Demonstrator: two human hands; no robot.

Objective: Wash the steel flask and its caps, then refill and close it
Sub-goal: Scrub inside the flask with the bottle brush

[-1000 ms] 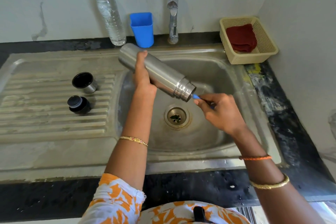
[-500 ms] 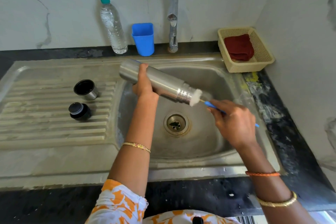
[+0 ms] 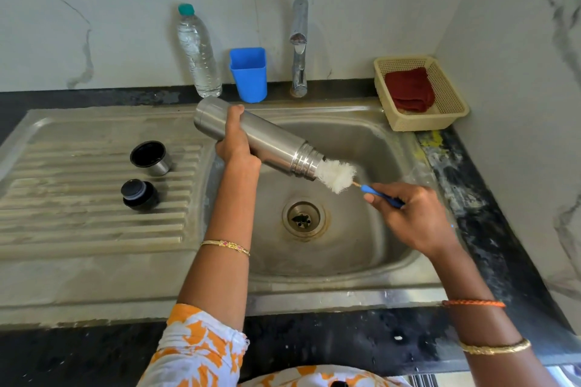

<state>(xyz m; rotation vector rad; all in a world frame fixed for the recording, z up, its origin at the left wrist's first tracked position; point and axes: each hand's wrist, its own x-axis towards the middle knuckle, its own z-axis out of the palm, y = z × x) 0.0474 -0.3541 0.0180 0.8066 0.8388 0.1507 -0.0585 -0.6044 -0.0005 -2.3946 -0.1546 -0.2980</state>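
Note:
My left hand (image 3: 236, 143) grips the steel flask (image 3: 270, 143) around its middle and holds it tilted over the sink basin (image 3: 361, 141), mouth pointing down to the right. My right hand (image 3: 412, 217) holds the blue handle of a bottle brush (image 3: 335, 175). Its white bristle head is almost wholly outside the flask mouth, with the tip still at the rim. On the ribbed drainboard (image 3: 78, 223) at the left stand the steel cup cap (image 3: 151, 158), open side up, and the black stopper cap (image 3: 139, 195).
A clear water bottle (image 3: 198, 53), a blue tumbler (image 3: 249, 74) and the tap (image 3: 298, 44) stand along the back wall. A beige basket (image 3: 446, 107) with a red cloth (image 3: 410, 89) sits at the back right corner. The drain (image 3: 303, 217) lies under the brush.
My right hand has drawn the brush out of the flask toward the right, baring the white bristles. The flask stays tilted in my left hand.

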